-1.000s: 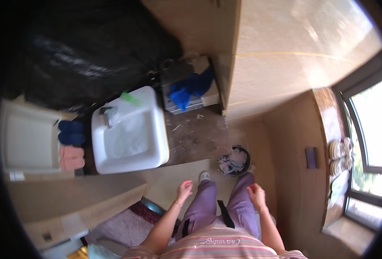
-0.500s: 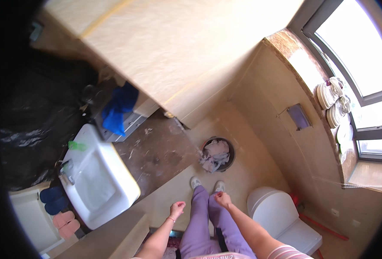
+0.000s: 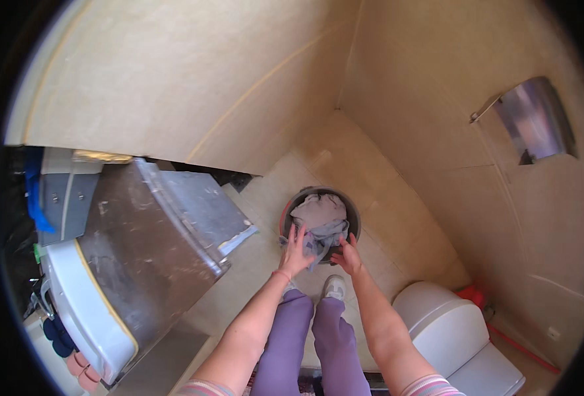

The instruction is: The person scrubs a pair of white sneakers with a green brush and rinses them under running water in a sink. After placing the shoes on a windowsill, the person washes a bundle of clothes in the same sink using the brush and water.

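Observation:
A dark round tub (image 3: 354, 210) stands on the floor in front of my feet, with grey and pale pinkish clothes (image 3: 319, 212) heaped in it. My left hand (image 3: 296, 253) reaches down to the tub's near left side, fingers stretched and apart over the grey cloth. Whether the fingertips touch the cloth I cannot tell. My right hand (image 3: 348, 256) is at the near right rim, its fingers spread and slightly bent, with nothing visible in them. Some cloth hangs toward the near rim between the two hands.
A white toilet (image 3: 430, 313) stands close on my right, a red pole (image 3: 522, 348) behind it. To the left are a white washbasin (image 3: 87, 310), a grey cabinet (image 3: 69, 198) and a brown panel (image 3: 147, 257). A metal paper holder (image 3: 536, 122) juts from the right wall.
Both hands have moved forward and down from beside my legs to the tub. I have come nearer to it, and the view has tipped so the window is out of sight.

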`<state>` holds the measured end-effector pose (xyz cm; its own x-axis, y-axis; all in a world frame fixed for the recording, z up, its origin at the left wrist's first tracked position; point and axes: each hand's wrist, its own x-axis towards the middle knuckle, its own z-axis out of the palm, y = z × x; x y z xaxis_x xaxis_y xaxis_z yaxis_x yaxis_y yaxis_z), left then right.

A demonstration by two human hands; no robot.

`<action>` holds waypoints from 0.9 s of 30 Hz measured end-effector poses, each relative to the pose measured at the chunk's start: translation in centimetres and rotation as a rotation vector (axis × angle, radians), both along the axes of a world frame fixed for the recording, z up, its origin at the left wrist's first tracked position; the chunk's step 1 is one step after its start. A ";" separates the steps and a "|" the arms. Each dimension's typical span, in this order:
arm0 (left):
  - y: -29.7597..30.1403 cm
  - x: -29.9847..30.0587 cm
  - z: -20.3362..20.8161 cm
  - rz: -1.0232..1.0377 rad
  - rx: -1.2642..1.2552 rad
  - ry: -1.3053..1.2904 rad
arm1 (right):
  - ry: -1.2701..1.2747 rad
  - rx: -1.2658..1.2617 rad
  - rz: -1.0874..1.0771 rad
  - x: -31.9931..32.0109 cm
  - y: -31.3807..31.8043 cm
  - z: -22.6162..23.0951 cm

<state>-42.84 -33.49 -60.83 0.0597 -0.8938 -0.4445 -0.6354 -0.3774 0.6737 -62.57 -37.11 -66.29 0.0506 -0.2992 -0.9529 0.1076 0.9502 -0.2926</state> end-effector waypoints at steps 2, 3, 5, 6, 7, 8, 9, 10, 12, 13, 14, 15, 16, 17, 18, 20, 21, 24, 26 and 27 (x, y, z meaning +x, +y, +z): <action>-2.2 -0.1 -3.2 0.042 0.056 -0.004 | -0.075 0.071 -0.133 0.5 0.3 -2.4; -3.3 -0.2 -4.8 0.082 0.111 -0.005 | -0.129 0.071 -0.192 0.6 0.9 -4.0; -4.8 -0.2 -8.1 0.142 0.174 0.047 | -0.233 0.058 -0.317 0.3 2.0 -7.1; -5.1 0.6 -9.6 0.196 0.268 0.168 | -0.234 0.087 -0.329 1.0 2.1 -7.7; -5.6 1.4 -10.7 0.252 0.358 0.290 | -0.236 0.114 -0.339 1.7 2.1 -7.3; -5.9 2.1 -11.7 0.309 0.445 0.412 | -0.238 0.140 -0.347 2.3 1.8 -7.2; -5.7 2.3 -12.9 0.319 0.436 0.478 | -0.315 0.111 -0.336 2.4 1.5 -7.4; -5.4 2.5 -13.9 0.322 0.407 0.471 | -0.317 0.113 -0.326 2.7 1.1 -7.5; -4.8 3.1 -15.2 0.332 0.350 0.453 | -0.323 0.119 -0.303 3.5 0.4 -7.4; -5.1 1.8 -14.7 0.325 0.378 0.433 | -0.332 0.148 -0.323 2.6 0.7 -8.6; -5.6 0.7 -14.0 0.370 0.456 0.488 | -0.344 0.175 -0.342 2.0 0.8 -9.6; -6.0 0.0 -12.8 0.424 0.536 0.534 | -0.364 0.207 -0.355 1.6 1.1 -10.3; -6.0 -0.1 -11.6 0.487 0.615 0.568 | -0.351 0.210 -0.332 2.1 1.1 -9.7; -6.0 -0.5 -10.2 0.487 0.621 0.667 | -0.337 0.210 -0.310 2.6 0.9 -8.9; -5.9 -0.6 -8.5 0.489 0.622 0.759 | -0.330 0.210 -0.285 3.2 0.6 -7.2; -5.2 -0.3 -5.8 0.517 0.573 0.883 | -0.308 0.151 -0.288 3.7 0.5 -3.7; -4.3 -0.6 -4.4 0.540 0.522 0.925 | -0.282 0.103 -0.265 3.5 0.5 -1.4; -0.9 -1.8 0.9 0.615 0.401 0.915 | -0.229 0.062 -0.241 2.8 1.3 4.8; 2.5 -2.8 4.1 0.687 0.288 0.905 | -0.242 0.016 -0.172 1.8 3.1 9.1; 3.8 -2.9 6.7 0.712 0.285 0.941 | -0.235 0.000 -0.157 1.7 4.1 11.7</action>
<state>-45.77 -29.67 -54.14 0.0457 -0.6555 -0.7538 0.4681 -0.6526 0.5959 -60.83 -33.04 -54.62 0.2235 -0.3211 -0.9203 0.3185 0.9164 -0.2424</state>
